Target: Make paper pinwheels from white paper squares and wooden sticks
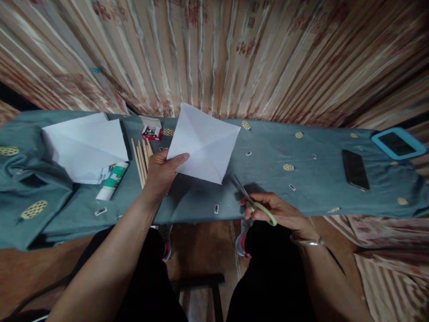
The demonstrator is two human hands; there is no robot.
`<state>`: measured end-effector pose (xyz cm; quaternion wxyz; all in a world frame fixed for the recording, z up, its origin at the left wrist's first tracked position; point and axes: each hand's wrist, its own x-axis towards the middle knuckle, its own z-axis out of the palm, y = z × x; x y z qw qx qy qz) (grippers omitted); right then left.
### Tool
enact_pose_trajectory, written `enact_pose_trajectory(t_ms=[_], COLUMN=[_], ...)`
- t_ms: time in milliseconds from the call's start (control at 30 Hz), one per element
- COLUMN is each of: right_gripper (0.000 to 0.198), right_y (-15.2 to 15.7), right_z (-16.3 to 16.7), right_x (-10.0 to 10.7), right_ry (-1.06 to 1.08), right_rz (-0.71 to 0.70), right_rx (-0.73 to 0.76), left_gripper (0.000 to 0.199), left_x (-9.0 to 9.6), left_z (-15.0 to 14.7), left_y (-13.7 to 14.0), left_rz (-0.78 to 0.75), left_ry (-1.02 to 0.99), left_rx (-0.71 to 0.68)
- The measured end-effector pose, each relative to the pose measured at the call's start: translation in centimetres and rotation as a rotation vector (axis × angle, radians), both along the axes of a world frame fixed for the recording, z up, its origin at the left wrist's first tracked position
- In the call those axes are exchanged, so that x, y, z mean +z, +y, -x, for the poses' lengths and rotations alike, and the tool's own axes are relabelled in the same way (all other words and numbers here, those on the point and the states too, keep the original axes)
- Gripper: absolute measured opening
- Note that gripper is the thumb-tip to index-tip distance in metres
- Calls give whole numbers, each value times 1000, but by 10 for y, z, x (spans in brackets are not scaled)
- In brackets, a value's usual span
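Observation:
A square white sheet of paper (206, 143) with diagonal creases is up over the middle of the table. My left hand (164, 169) pinches its lower left edge, thumb on top and fingers beneath. In my right hand (273, 210) is a pair of scissors (258, 206) with pale green handles. Their blades point up and left, close to the paper's lower corner but apart from it. Whether the blades are spread is hard to make out. Partly behind my left hand lie several wooden sticks (139, 156), side by side.
More white paper (87, 143) lies at the left, beside a green and white glue tube (113, 181). A small red box (152, 129) holds shiny metal pieces. A dark phone (355, 170) and a blue-framed device (398, 143) sit on the right. A pleated curtain (214, 58) hangs behind the cloth-covered table (268, 143).

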<state>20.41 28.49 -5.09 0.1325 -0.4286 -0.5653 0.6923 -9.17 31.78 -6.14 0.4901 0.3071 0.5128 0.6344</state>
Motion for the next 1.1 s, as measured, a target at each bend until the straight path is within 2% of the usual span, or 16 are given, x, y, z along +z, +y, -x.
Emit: enact_pose_trajectory(t_ms=[67,167,233,300,400,467,567,667,767,833,933,1033,1100], right_gripper=[51,47,47,49,52,51,45,40,37,39,47,50,49], right_y=[5,13,18,21,20,18,15,16,20,24,30,32,30], right_z=[-16,-27,-25,-18,-3,7,18,26,33,37,46,59,69], right_x=[1,0,0,-1,-4,-9,-14,-16,-13,-11,-10,-14,-17], right_ry=[-9,7,10,0,2,-20,-72,-36,1,8,39,99,123], right_rz=[-51,-302,-447,-505,-486,-461,-448,-411,-424,-446,-413,-384,-368], right_rx=[-103,-522,-697,-691,-540,-468,-451,-523,-674,-792,-928,-943,-888], left_gripper=[28,30,30,31,33,34,40,56,69,70,65,56,57], left_x=[2,0,-3,-6,-9,-10,-10,-9,-8,-8,-10,-14,-15], left_z=[5,6,4,0,-4,-5,-6,-7,-10,-15,-28,-46,-56], left_y=[-2,-7,-10,-12,-12,-11,-10,-9,-11,-14,-23,-31,-35], left_rz=[20,76,121,167,215,229,218,171,141,120,82,76,84], left_ry=[15,81,148,222,300,327,305,168,-83,-219,-272,-224,-166], left_rx=[-6,-125,-266,-391,-507,-564,-589,-447,-314,-352,-473,-549,-510])
